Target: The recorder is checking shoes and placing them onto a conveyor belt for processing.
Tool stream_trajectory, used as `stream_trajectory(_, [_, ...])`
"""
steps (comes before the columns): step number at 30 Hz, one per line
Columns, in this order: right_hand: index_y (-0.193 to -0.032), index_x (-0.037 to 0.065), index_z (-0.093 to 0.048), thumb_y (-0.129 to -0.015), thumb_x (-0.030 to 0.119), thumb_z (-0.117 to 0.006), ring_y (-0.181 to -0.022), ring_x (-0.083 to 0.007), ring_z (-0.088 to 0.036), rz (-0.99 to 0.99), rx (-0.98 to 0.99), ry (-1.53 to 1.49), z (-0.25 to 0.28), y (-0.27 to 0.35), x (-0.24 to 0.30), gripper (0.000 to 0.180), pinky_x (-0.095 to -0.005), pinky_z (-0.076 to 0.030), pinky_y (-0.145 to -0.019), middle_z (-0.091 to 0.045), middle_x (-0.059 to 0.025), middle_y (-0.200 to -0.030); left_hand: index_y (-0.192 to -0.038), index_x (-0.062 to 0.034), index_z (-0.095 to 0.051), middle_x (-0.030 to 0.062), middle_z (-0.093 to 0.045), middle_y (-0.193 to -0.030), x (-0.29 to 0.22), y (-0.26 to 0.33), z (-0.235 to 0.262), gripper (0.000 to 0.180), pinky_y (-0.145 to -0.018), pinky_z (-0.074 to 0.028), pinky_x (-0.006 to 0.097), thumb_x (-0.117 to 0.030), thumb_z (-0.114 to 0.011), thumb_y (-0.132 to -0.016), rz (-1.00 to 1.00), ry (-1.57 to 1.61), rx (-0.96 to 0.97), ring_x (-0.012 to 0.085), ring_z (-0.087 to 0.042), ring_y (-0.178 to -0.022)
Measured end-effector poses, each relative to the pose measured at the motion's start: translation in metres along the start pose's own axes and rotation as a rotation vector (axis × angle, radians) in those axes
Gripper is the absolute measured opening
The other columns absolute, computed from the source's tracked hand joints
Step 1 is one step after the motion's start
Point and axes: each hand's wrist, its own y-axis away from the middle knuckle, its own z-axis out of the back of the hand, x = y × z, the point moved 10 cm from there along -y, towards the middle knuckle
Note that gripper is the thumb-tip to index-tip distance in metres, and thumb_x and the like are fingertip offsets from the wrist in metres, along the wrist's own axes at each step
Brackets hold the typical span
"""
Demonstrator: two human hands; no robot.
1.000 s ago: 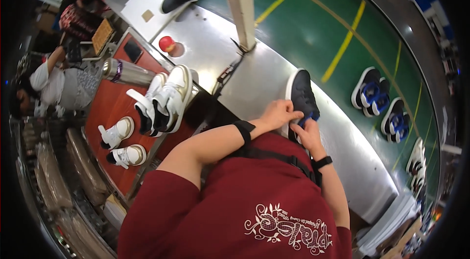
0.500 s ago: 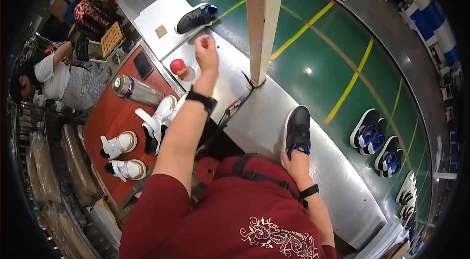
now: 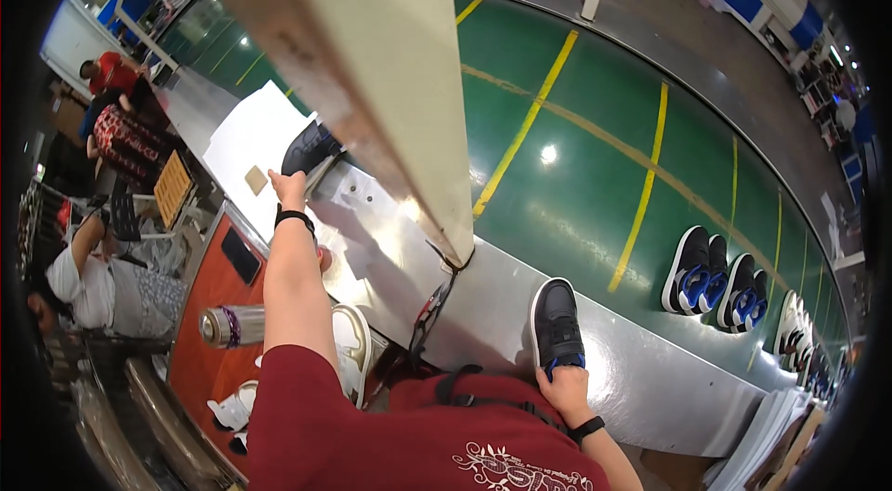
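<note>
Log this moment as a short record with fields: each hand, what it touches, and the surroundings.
left hand: stretched far forward, at the heel of a dark shoe lying on a white sheet
right hand: grip on the heel of a black shoe with blue trim
surface: steel bench
nearby: green conveyor carrying paired shoes; silver can

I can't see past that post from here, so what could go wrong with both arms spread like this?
1. The left hand stretches far out to the dark shoe on the white sheet; the shoe is half hidden behind the cream post, so the grip may land badly.
2. The right hand rests on the heel of the black-and-blue shoe near the steel bench's edge; a nudge could tip it off.
</note>
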Motion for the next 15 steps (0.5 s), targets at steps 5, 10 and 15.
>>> stream_trajectory(5, [-0.048, 0.0, -0.058, -0.075, 0.03, -0.063, -0.045, -0.034, -0.055, -0.044, -0.03, 0.029, -0.005, -0.014, 0.004, 0.041, -0.043, -0.045, -0.05, -0.055, -0.0183, -0.049, -0.13, 0.0048, -0.034, 0.0312, -0.044, -0.125, 0.011, -0.013, -0.058, 0.087, -0.098, -0.038, 0.039, -0.031, -0.075, -0.063, -0.27, -0.416, -0.011, 0.0407, -0.044, -0.117])
stream_trajectory(10, [-0.048, -0.001, -0.058, -0.075, 0.03, -0.062, -0.045, -0.0342, -0.056, -0.061, -0.037, 0.033, -0.009, -0.016, 0.004, 0.041, -0.0434, -0.045, -0.05, -0.055, -0.0185, -0.049, -0.12, 0.0069, -0.048, 0.0292, -0.057, -0.103, -0.057, 0.045, -0.059, 0.079, -0.09, -0.043, 0.041, -0.039, -0.078, -0.063, -0.232, -0.107, 0.057, 0.0388, -0.056, -0.098])
stream_trajectory(15, [-0.05, 0.0, -0.058, -0.076, 0.029, -0.061, -0.046, -0.0342, -0.056, -0.017, -0.079, 0.043, -0.004, -0.017, 0.011, 0.038, -0.0432, -0.046, -0.049, -0.055, -0.0175, -0.05, -0.093, 0.0076, -0.054, 0.0174, -0.057, -0.091, -0.083, 0.113, -0.017, 0.053, -0.053, -0.051, 0.034, -0.027, -0.081, -0.063, 0.245, 0.556, -0.055, 0.0257, -0.058, -0.078])
